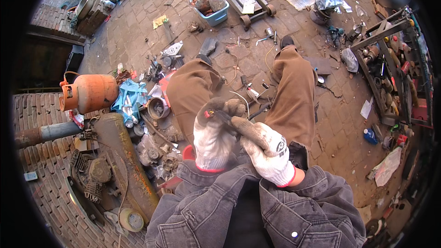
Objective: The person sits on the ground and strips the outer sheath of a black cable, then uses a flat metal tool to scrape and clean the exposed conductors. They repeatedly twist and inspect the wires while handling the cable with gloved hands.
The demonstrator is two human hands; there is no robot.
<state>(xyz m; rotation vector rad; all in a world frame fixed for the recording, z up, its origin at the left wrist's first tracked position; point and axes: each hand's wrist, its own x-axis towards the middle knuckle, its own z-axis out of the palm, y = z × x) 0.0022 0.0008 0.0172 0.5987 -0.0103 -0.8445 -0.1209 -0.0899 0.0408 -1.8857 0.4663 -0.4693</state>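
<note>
Both my hands wear white knitted gloves with dirty grey palms and red cuffs, and they meet in front of my lap. My left hand (213,135) is closed, its fingers curled over toward the right. A small dark ribbed piece (223,116) shows between the hands, with a bit of red and yellow at the left fingers. My right hand (266,146) is closed too, fingers pressed together against the left. What each holds is mostly hidden. A thin white wire (245,100) and a black cable (260,110) show just beyond the fingers.
An orange gas cylinder (94,93) lies at the left, near a blue plastic bag (130,98) and scattered metal parts. Ahead stand a blue basin (217,17) and a low wheeled frame (242,0). A cluttered metal rack (383,59) is at the right.
</note>
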